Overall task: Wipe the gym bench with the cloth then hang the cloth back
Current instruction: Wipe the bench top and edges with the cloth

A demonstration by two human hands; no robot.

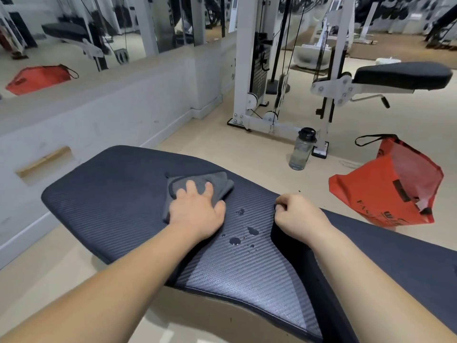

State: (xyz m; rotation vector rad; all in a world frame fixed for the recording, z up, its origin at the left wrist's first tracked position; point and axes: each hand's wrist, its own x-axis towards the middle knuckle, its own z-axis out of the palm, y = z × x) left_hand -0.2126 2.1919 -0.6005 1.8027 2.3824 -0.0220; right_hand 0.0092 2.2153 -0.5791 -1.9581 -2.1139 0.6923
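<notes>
Two bare forearms are reaching in from the bottom edge over the dark ribbed gym bench filling the lower centre. Left hand is lying flat, fingers spread, pressing the grey cloth onto the pad at frame centre, not gripping it closed. Right hand is curling shut over the pad's edge right of centre, fingers clamping the rim. Water droplets are sitting on the pad between the two hands, just beside the cloth. Further back, an orange bag is slumping on the floor at right, a clear water bottle is standing upright near it, and a white cable machine is standing at upper centre.
</notes>
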